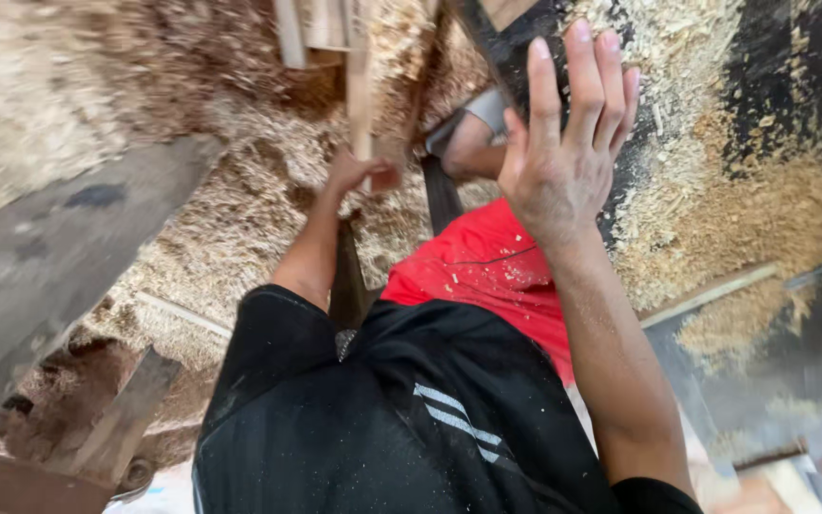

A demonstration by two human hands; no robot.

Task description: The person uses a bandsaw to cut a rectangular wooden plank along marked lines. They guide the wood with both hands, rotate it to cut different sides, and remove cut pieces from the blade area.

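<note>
Holding a thin wooden stick (362, 105) far out in front, your left hand (352, 173) has its fingers clamped on it. Your right hand (563, 152) floats nearer, fingers apart, above the sawdust (715, 219).

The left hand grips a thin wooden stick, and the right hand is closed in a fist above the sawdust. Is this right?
Not quite. In the head view the right hand is open, with fingers spread, not in a fist. The rest holds: the left hand grips the thin wooden stick, above the sawdust.
</note>
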